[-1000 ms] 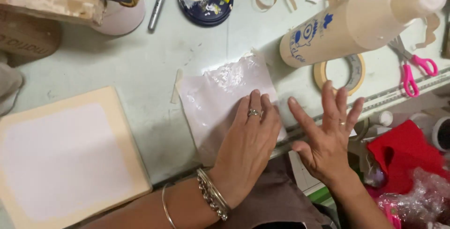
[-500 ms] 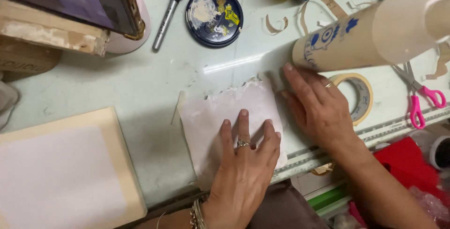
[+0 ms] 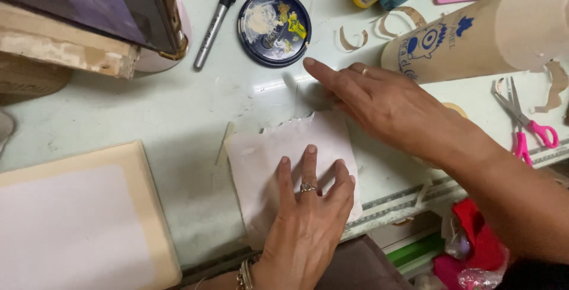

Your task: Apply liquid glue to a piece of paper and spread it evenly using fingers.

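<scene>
A pale, wet-looking sheet of paper (image 3: 269, 156) with a torn top edge lies flat on the light green table (image 3: 148, 112). My left hand (image 3: 305, 219) presses flat on its lower part, fingers spread, a ring on one finger. My right hand (image 3: 379, 103) reaches across above the sheet's upper right corner, index finger stretched toward a round dark blue lid (image 3: 274, 26) smeared with white and yellow paint. It holds nothing.
A blank canvas (image 3: 77, 219) sits at lower left. A large beige glue bottle (image 3: 486, 35) lies at upper right, pink-handled scissors (image 3: 524, 127) beside it. A black marker (image 3: 219, 17), paper scraps (image 3: 352, 41) and a wooden box (image 3: 71, 47) are at the back.
My right hand has swept from the table's right edge leftward over the sheet's top corner toward the blue lid. My left hand has stayed pressed on the paper.
</scene>
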